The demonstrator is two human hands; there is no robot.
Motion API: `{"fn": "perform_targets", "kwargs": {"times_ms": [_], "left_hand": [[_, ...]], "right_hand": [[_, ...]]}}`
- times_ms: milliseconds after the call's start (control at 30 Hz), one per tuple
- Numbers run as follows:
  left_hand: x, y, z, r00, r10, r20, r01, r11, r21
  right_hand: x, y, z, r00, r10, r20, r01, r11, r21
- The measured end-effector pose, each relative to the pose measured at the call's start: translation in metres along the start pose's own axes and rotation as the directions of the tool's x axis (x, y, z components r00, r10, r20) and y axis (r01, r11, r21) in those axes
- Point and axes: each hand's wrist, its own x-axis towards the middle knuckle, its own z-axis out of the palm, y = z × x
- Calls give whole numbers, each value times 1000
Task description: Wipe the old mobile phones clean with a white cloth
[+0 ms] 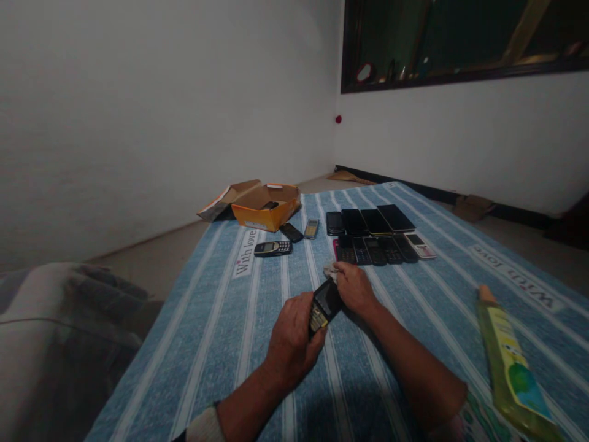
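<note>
Near the middle of the blue striped cloth (207,344), my left hand (294,334) is wrapped round the lower end of a dark mobile phone (326,301) with a keypad. The phone lies tilted, screen facing up. My right hand (354,288) is closed at the phone's upper end, pinching a crumpled pale cloth (330,270). Just beyond my hands, several keypad phones (375,250) lie side by side in a row. Behind them is a second row of phones, some with large dark screens (396,218).
Three loose phones lie to the left, one a dark keypad phone (273,248). Behind them stands an open orange box (257,216) with a phone inside. A bottle of yellow-green liquid (510,368) lies at the right. Cloth-covered furniture (55,344) is at the far left.
</note>
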Motion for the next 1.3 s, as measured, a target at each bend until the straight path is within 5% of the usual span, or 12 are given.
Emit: {"fn": "perform_targets", "kwargs": {"times_ms": [667, 900, 1100, 1300], "left_hand": [[0, 4, -1, 997, -60, -40, 61, 998, 33], [-3, 1, -1, 991, -121, -55, 124, 991, 47], [-3, -1, 0, 984, -165, -66, 169, 983, 66], [-2, -8, 3, 961, -273, -39, 276, 955, 113]], "right_hand": [[-1, 6, -13, 989, 68, 128, -44, 982, -182], [-2, 4, -30, 954, -8, 301, 113, 937, -332], [-1, 2, -38, 940, 23, 341, 127, 903, -410], [-3, -1, -34, 982, 87, 170, -20, 933, -359]]}}
